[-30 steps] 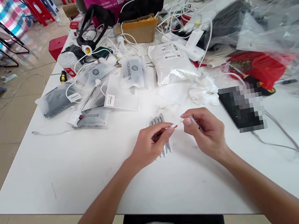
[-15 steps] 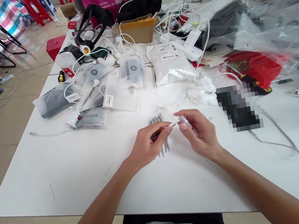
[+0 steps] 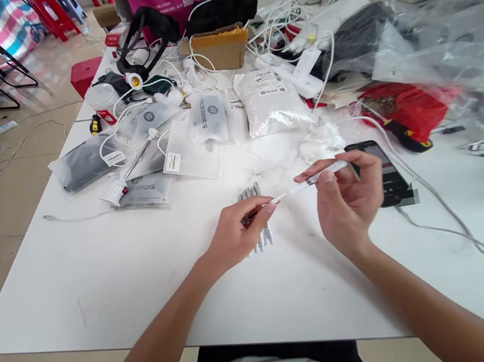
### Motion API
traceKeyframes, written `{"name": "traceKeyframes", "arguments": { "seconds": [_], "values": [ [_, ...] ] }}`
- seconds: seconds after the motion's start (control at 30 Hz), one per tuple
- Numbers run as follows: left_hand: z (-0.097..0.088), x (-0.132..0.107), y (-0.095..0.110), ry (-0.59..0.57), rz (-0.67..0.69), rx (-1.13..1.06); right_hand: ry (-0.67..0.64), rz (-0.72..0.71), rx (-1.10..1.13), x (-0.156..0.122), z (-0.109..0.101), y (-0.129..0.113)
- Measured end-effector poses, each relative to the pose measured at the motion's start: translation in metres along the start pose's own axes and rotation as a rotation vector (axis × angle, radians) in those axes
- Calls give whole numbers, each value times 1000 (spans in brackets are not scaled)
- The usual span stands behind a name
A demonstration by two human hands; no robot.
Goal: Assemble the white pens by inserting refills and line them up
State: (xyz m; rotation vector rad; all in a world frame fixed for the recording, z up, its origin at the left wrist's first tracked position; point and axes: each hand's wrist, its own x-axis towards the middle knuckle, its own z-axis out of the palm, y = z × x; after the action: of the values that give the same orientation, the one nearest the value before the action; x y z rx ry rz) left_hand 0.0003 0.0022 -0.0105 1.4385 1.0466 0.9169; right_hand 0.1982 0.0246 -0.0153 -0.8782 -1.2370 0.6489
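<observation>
My right hand [image 3: 351, 199] pinches a silver-and-white pen [image 3: 334, 168] between thumb and fingers, tilted up to the right. A thin white rod [image 3: 280, 197] runs from the pen's lower end to my left hand [image 3: 235, 232], whose thumb and forefinger close on its far end. I cannot tell whether rod and pen are joined. Something dark [image 3: 248, 218] shows between the left fingers, too small to name. Under and beside that hand several silver pens [image 3: 262, 243] lie side by side on the white table [image 3: 147, 279].
Right of my right hand lies a black phone [image 3: 392, 182] with a grey cable [image 3: 453, 225]. Beyond are a white padded parcel [image 3: 273, 107], frosted packets [image 3: 212, 117], a cardboard box [image 3: 221, 50], a yellow-black screwdriver [image 3: 409, 136] and clear plastic bags [image 3: 448, 51].
My right hand has moved right and up with the pen, away from my left hand. More of the pen and the white rod shows now. My left hand stays almost in place.
</observation>
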Motion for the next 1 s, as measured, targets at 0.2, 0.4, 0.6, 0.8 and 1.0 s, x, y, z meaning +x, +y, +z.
{"name": "traceKeyframes", "arguments": {
  "seconds": [0.2,0.4,0.6,0.8,1.0],
  "values": [
    [-1,0,0,-11,-4,10,-90,15,16,-7,4,-2],
    [0,0,2,-8,-1,19,35,-39,-37,-4,4,-2],
    [1,0,1,-15,-4,33,-65,-27,-24,-9,6,-6],
    [-2,0,-5,-43,53,143,-180,12,-37,-16,7,-2],
    [-5,2,-17,-130,243,204,-158,68,-46,-18,5,4]
  ]
}}
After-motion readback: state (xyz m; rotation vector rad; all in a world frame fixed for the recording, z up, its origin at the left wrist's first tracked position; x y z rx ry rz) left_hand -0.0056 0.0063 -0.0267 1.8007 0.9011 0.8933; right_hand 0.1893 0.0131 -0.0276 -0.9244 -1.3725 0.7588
